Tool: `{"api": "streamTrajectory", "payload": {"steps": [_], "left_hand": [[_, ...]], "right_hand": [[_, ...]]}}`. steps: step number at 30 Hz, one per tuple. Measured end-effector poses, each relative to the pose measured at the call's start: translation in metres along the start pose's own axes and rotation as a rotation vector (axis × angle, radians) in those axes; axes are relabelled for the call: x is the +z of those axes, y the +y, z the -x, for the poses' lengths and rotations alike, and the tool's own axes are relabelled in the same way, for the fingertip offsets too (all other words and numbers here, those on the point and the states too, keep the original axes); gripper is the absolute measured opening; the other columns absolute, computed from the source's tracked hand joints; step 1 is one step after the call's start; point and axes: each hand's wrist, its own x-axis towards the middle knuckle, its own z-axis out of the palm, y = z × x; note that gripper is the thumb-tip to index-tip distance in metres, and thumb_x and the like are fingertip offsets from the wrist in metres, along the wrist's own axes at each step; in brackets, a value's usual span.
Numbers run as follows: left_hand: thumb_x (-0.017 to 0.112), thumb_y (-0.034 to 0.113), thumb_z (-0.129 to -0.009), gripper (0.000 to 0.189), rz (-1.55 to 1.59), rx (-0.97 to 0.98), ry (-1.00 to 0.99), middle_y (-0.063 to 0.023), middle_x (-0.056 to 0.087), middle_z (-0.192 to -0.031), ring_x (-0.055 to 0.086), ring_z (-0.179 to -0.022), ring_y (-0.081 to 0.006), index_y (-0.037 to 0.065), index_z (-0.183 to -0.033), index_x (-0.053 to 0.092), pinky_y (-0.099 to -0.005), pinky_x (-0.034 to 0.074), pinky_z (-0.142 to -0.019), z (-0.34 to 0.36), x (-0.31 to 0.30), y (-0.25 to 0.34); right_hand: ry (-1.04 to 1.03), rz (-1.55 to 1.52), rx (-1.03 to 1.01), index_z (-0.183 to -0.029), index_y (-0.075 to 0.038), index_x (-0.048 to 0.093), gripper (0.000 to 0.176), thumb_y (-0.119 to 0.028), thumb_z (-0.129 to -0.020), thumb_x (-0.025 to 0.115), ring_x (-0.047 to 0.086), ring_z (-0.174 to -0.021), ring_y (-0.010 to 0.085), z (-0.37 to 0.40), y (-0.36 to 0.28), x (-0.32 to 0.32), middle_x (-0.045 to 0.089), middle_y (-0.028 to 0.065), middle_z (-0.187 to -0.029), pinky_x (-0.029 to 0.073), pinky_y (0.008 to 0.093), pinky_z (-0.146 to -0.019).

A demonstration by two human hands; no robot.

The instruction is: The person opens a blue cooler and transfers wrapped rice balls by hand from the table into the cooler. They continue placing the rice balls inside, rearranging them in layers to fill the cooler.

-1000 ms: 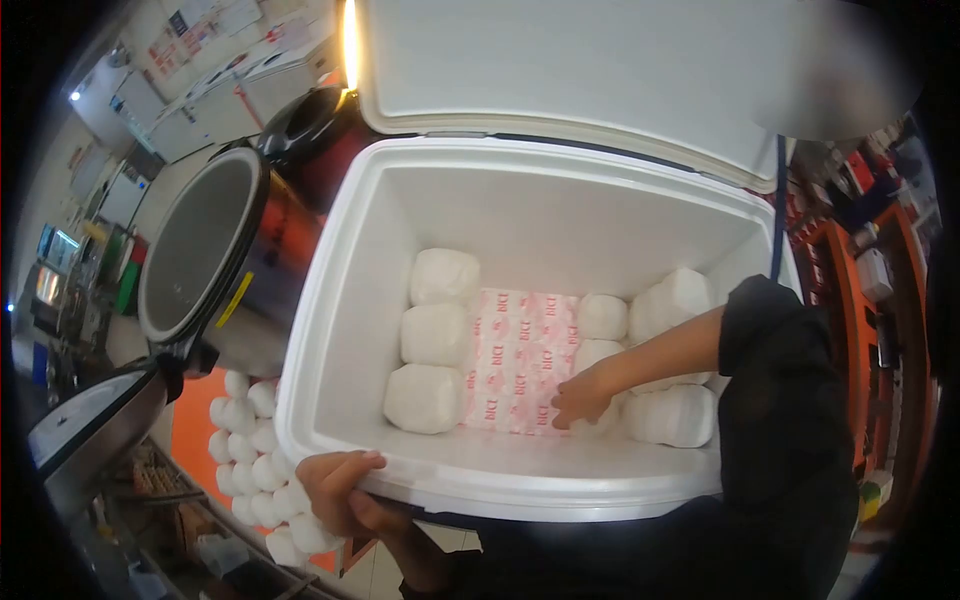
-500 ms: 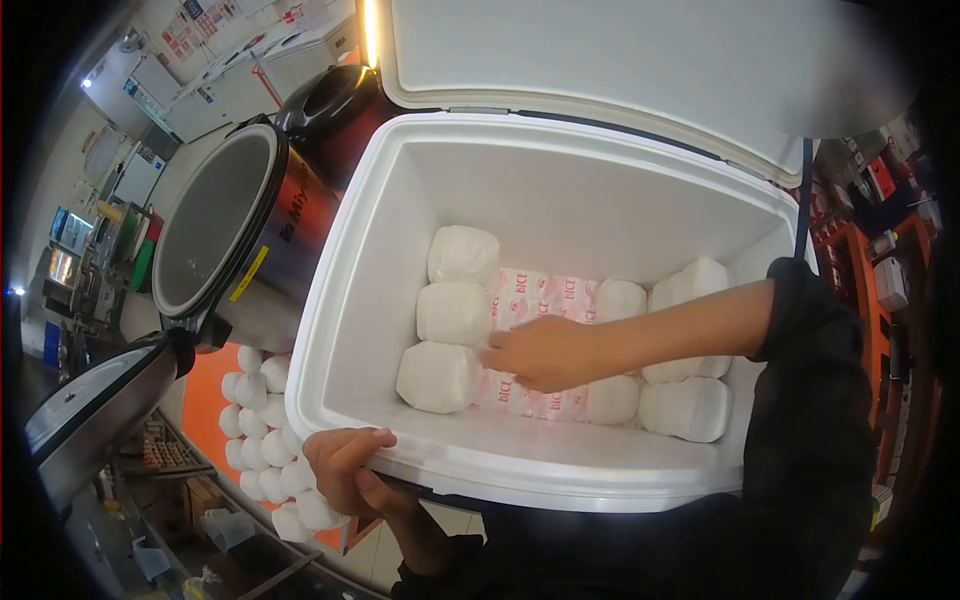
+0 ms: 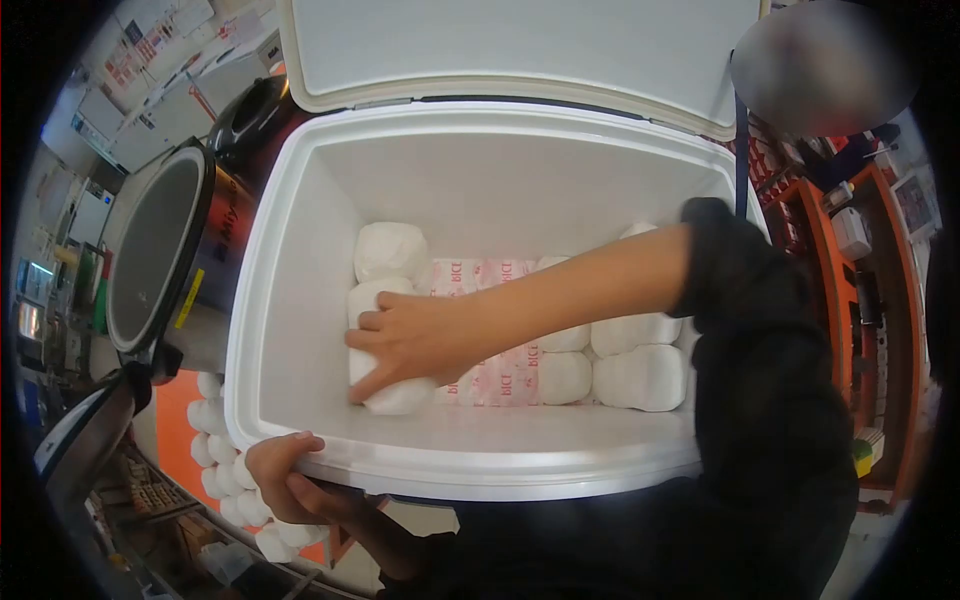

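Note:
A white cooler box (image 3: 480, 462) stands open in front of me. My left hand (image 3: 290, 482) is closed around its front left rim. Inside, my right hand (image 3: 412, 337) has its fingers curled over a white paper-wrapped bundle (image 3: 400, 398) in the front left corner. Another bundle (image 3: 391, 250) sits behind it along the left wall, with one between partly under my fingers. More white bundles (image 3: 640, 378) stand at the right, some hidden by my forearm. Pink-printed ice packs (image 3: 508, 376) line the floor between the two groups.
The raised cooler lid (image 3: 520, 55) rises at the back. A large open cooker (image 3: 160, 255) stands to the left. Below it, several white bundles (image 3: 225, 452) lie on an orange surface (image 3: 172, 420). Orange shelves (image 3: 880, 330) line the right side.
My right hand has moved left from above the ice packs onto the front left bundle. The view has shifted right; my left hand stays on the rim.

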Motion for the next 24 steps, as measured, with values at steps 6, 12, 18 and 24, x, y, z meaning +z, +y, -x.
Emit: {"api": "streamTrajectory", "payload": {"steps": [6, 12, 18, 24], "left_hand": [[0.032, 0.021, -0.075, 0.029, 0.051, 0.026, 0.046, -0.0062, 0.047, -0.058, 0.045, -0.059, -0.0173, 0.001, -0.069, 0.051, -0.03, 0.038, -0.057, -0.001, 0.002, -0.001], [0.032, 0.02, -0.075, 0.027, 0.046, 0.077, 0.008, -0.006, 0.048, -0.058, 0.044, -0.057, -0.0169, 0.002, -0.07, 0.052, -0.0301, 0.038, -0.055, -0.001, -0.001, -0.004], [0.032, 0.02, -0.074, 0.027, 0.061, 0.071, 0.049, -0.0056, 0.047, -0.057, 0.044, -0.057, -0.0166, 0.002, -0.068, 0.051, -0.0295, 0.037, -0.054, -0.002, 0.001, -0.004], [0.034, 0.021, -0.074, 0.027, 0.074, 0.063, 0.063, -0.0055, 0.047, -0.057, 0.043, -0.057, -0.0166, 0.002, -0.065, 0.051, -0.0291, 0.036, -0.055, -0.002, 0.003, -0.002]], "right_hand": [[-0.5, -0.147, -0.031, -0.122, -0.028, 0.035, 0.07, -0.013, -0.061, 0.066, 0.044, -0.099, 0.0309, 0.094, -0.001, 0.027, 0.037, 0.0177, -0.113, 0.042, 0.0412, -0.072], [-0.992, -0.427, 0.13, -0.121, -0.022, 0.033, 0.066, -0.011, -0.063, 0.065, 0.041, -0.102, 0.0349, 0.119, -0.009, 0.055, 0.034, 0.0178, -0.115, 0.043, 0.045, -0.075], [-1.037, -0.474, 0.119, -0.118, -0.012, 0.036, 0.063, -0.01, -0.063, 0.064, 0.044, -0.102, 0.0323, 0.133, 0.0, 0.087, 0.037, 0.0157, -0.112, 0.043, 0.0447, -0.076], [-0.761, -0.499, 0.23, -0.112, -0.007, 0.045, 0.039, -0.008, -0.074, 0.053, 0.05, -0.096, 0.0292, 0.075, 0.003, 0.032, 0.045, 0.0142, -0.105, 0.044, 0.0415, -0.073]]}}
